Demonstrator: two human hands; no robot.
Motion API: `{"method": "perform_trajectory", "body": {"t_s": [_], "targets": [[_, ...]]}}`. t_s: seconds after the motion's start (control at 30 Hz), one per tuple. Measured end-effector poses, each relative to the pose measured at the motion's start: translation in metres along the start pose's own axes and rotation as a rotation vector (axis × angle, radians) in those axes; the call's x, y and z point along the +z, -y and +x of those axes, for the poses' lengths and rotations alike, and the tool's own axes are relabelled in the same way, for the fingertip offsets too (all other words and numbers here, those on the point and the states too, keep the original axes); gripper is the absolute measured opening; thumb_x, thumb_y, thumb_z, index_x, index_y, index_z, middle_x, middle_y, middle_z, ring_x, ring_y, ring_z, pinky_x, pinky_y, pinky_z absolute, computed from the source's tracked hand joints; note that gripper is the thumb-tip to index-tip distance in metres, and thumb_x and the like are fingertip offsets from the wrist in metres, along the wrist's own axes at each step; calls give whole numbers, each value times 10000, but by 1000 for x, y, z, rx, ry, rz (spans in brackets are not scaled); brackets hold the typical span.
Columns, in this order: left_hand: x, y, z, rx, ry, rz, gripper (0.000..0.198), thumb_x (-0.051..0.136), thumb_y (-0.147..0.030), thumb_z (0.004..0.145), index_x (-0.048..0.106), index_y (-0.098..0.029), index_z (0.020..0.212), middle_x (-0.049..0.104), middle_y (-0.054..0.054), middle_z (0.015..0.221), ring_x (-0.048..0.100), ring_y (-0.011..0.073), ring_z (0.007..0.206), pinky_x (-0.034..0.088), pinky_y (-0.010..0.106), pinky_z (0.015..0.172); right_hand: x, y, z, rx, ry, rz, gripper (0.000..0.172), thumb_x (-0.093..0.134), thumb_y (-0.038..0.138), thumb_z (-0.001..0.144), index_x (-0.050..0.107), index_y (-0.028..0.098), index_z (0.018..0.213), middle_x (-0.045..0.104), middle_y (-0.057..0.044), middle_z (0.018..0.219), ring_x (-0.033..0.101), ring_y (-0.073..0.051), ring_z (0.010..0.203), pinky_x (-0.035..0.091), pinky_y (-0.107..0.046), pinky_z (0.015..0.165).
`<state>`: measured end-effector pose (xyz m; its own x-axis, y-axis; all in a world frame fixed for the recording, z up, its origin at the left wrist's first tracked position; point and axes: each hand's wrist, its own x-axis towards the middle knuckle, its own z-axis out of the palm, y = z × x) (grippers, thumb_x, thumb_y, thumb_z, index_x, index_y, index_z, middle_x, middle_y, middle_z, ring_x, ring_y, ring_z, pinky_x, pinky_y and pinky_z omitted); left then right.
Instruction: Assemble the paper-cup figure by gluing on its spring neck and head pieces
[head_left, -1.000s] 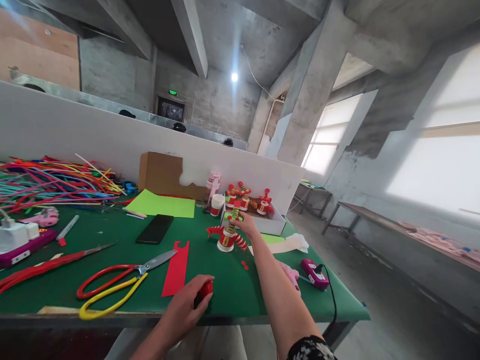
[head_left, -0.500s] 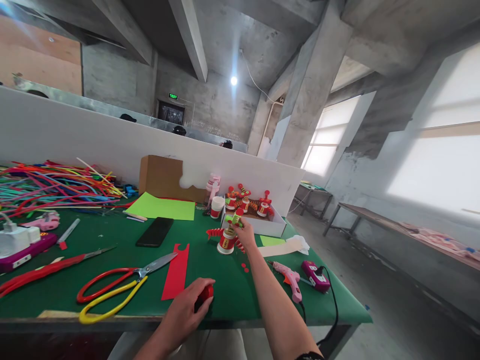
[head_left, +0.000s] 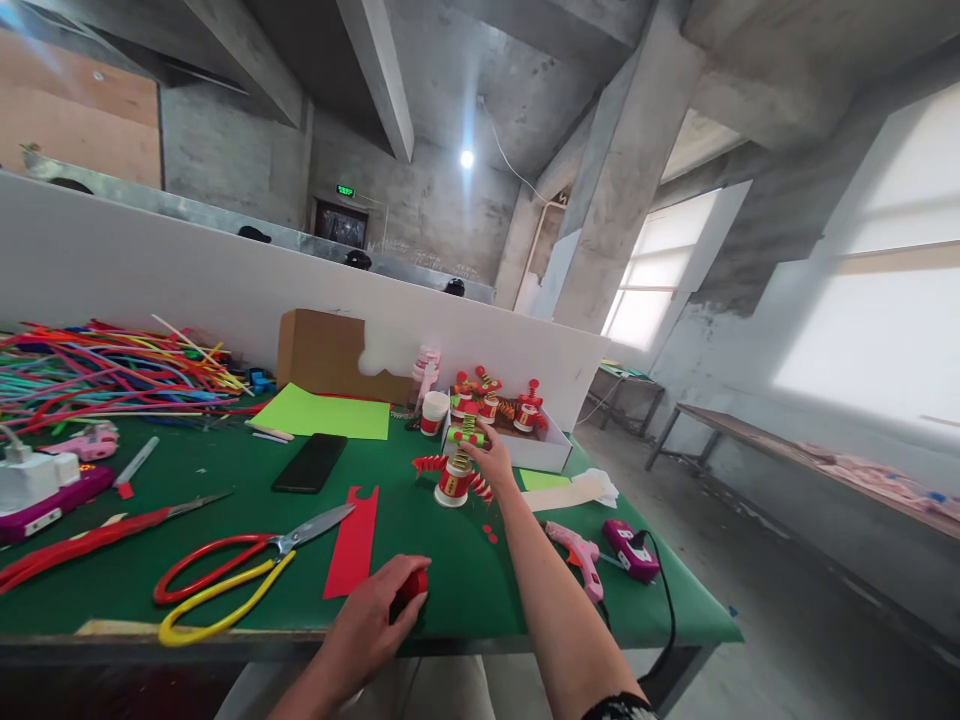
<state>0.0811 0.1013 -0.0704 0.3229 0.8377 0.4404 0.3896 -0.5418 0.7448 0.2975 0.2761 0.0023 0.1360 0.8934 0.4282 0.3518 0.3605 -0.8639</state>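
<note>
Near the table's front edge, my left hand [head_left: 379, 605] curls around a small red round piece [head_left: 415, 584]; its exact kind is unclear. My right hand [head_left: 493, 462] reaches forward, fingers closed on the green head of a paper-cup figure [head_left: 452, 482]. This figure stands upright on the table, with a red and gold band, a springy neck and red folded-paper arms out to both sides. My fingers hide part of the head's right side. Two small red paper dots [head_left: 490, 535] lie beside my right forearm.
Behind the figure, a white box [head_left: 555, 457] holds several similar figures. Scissors [head_left: 281, 545], a red paper strip [head_left: 352, 550] and a phone [head_left: 310, 463] lie left. A pink glue gun [head_left: 583, 560] and a purple power strip [head_left: 631, 552] lie right.
The figure's head has tipped in my right fingers, and the red ball seen on top has gone from there. My left hand stays in place with the red piece.
</note>
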Motion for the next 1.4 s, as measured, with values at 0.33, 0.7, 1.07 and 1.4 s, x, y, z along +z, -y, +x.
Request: {"method": "perform_trajectory", "body": {"t_s": [0.33,0.7,1.07,1.4], "targets": [[1,1,0,-2,-10,-4,324,496,-355,883,676,-236,1125,759,105,1062,717,243,948,577,338,837,-6,11,17,88,67,181,605,744,505,741,654,209,1261,710,-104,1200,663,-266,1115,546,-393,945],[1,2,-1,20,-7,5,324,493,-347,899,677,-228,1137,748,111,1072,715,243,956,580,341,856,-7,9,29,15,107,107,507,763,404,712,696,186,1165,746,-93,1045,695,-243,996,582,-375,846],[3,5,-1,49,-9,69,313,465,-326,915,659,-234,1143,746,99,1070,718,230,945,588,339,838,-10,1,9,-252,-6,-161,246,662,324,805,736,207,1009,727,-111,1090,656,-280,1052,501,-433,978],[1,2,-1,61,-4,72,310,462,-341,917,650,-231,1137,747,97,1060,721,223,941,587,323,830,-10,-1,-6,-488,9,-536,327,556,220,890,675,216,1194,692,-128,1172,635,-273,1104,510,-415,954]]}}
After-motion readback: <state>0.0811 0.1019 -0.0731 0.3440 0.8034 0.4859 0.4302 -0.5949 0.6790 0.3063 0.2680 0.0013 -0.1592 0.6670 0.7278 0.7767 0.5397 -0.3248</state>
